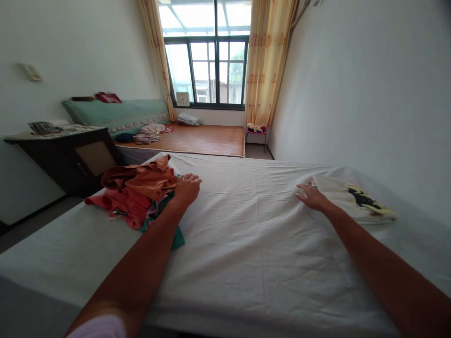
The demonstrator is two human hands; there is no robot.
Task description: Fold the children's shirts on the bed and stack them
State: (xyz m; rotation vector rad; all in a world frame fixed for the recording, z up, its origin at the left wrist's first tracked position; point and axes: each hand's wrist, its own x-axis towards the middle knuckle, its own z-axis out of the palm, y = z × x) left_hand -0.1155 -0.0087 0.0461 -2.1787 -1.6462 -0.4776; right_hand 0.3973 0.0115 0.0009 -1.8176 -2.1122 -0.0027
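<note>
On the left part of the sheeted bed (pixel 246 253) lies a clothes pile (pixel 137 185); on its right part, a folded shirt (pixel 362 204). Left of the sheeted bed, toward its far end, stands a cabinet (pixel 63 155). Behind the sheeted bed is a mat-topped bed (pixel 211 138), its headboard (pixel 123 115) beyond the sheeted bed's far left. Loose clothes (pixel 150 134) lie on the mat near that headboard, and a folded bundle (pixel 189 119) along the edge farthest from the sheeted bed. Also behind the sheeted bed, right of the mat, stands a stool (pixel 256 132). Farthest behind the sheeted bed is the window (pixel 216 51), between a left curtain (pixel 155 42) and a right curtain (pixel 269 61), with a clock (pixel 182 98) at its lower left. A wall (pixel 366 84) runs along the sheeted bed's right.
</note>
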